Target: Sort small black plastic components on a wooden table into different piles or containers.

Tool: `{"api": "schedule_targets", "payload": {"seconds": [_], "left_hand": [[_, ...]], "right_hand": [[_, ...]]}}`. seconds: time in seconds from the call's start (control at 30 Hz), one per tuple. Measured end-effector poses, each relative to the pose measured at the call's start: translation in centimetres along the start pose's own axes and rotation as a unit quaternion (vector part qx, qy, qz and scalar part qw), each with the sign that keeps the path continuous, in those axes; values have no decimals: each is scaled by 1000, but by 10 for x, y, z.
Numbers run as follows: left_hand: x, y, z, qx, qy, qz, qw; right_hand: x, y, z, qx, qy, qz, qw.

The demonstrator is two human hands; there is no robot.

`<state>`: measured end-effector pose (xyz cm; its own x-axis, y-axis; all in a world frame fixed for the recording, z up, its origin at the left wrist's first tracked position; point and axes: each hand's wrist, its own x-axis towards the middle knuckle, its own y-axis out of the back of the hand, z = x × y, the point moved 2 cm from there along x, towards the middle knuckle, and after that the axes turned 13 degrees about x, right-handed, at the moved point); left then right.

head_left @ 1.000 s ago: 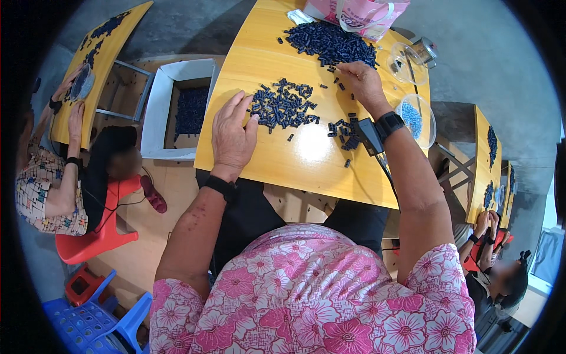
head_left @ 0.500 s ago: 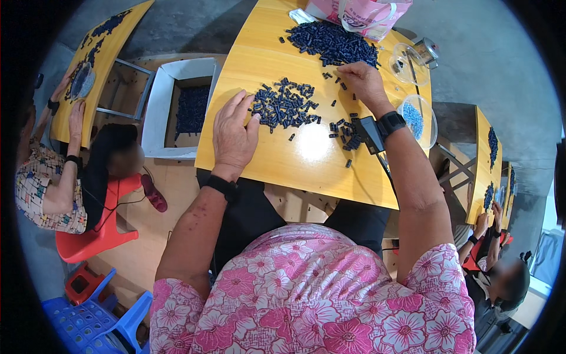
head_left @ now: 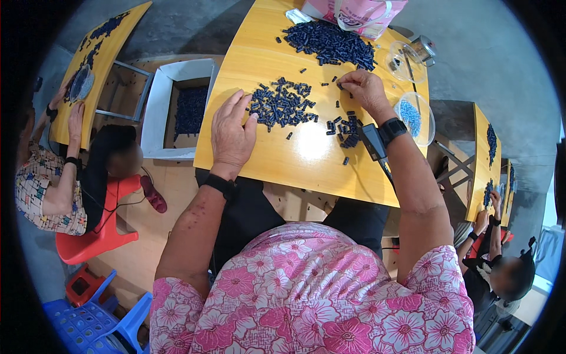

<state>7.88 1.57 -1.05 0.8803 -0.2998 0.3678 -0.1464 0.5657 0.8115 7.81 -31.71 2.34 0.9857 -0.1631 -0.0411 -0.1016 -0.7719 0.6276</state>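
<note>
My left hand (head_left: 232, 133) lies open on the yellow table (head_left: 265, 50), its fingers stretched along the left side of a spread pile of small dark blue cylindrical pieces (head_left: 281, 105). My right hand (head_left: 367, 93) is closed in a pinch, with a small dark piece at its fingertips. It is just nearer to me than a large heap of the same dark pieces (head_left: 329, 44). A smaller group of pieces (head_left: 349, 131) lies below my right wrist, beside a black device (head_left: 372, 141) on a stand. A few single pieces lie scattered between the piles.
Right of my right hand stand a clear tub of light blue bits (head_left: 410, 118), another clear tub (head_left: 401, 62) and a metal mug (head_left: 423, 48). A pink bag (head_left: 365, 17) sits at the back. On the floor at left is a white box (head_left: 156, 118). People work at side tables.
My right hand has drawn slightly nearer to me from the edge of the large heap. A few loose pieces near it lie differently. My left hand has stayed in place.
</note>
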Motion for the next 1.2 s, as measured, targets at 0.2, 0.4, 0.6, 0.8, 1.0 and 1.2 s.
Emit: {"api": "schedule_targets", "payload": {"seconds": [0.2,0.4,0.6,0.8,1.0,1.2], "left_hand": [[0,1,1,-2,0,1,1000],[-1,-1,-1,6,-2,-2,1000],[-1,-1,-1,10,-14,4,1000],[-2,0,-3,9,-16,5,1000],[0,-1,1,1,-11,8,1000],[-1,0,-1,-6,-2,5,1000]], "right_hand": [[-4,0,4,10,17,14,1000],[-8,-8,0,12,43,26,999],[-14,-3,-1,-67,20,2,998],[-24,2,-2,28,-110,-47,992],[-9,-3,1,-75,94,47,992],[-4,-24,-15,-136,217,-22,966]]}}
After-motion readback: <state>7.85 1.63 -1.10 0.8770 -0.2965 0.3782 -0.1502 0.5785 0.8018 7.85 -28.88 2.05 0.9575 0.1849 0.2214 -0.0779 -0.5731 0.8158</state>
